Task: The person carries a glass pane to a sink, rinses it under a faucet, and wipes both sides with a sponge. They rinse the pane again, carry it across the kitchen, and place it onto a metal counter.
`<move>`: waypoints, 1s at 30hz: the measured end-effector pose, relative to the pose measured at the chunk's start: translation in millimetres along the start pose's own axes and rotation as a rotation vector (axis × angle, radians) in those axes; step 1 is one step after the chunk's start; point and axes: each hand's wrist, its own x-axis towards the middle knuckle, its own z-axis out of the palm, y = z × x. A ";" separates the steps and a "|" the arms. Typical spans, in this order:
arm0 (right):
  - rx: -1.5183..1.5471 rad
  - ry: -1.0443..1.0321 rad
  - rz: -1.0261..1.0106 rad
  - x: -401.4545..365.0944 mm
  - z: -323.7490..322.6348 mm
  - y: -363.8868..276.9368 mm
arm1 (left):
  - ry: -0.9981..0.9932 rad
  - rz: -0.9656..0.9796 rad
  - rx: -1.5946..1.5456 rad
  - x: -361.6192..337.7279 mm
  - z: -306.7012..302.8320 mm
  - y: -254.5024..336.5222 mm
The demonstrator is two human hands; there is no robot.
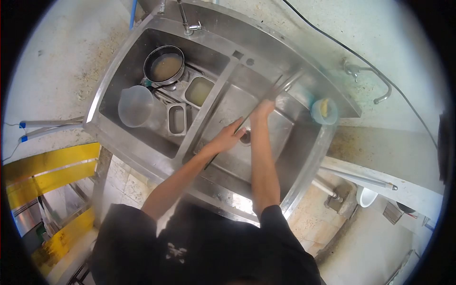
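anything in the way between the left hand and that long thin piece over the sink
Nothing visible: the left hand is on the long thin piece. The pot sits aside in the other basin.

Short-sleeved black shirt (pixel 218 251), pale print (pixel 176 253)

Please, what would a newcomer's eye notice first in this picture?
Probably the left hand and right hand on a long thin rod over the right basin. Next, the round pot of cloudy liquid in the left basin, then the translucent cup with something yellow at the sink's right corner.
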 end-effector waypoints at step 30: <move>-2.024 -1.906 -0.872 19.6 -7.6 -89.7 | 0.042 0.457 -0.079 -173.5 61.0 43.6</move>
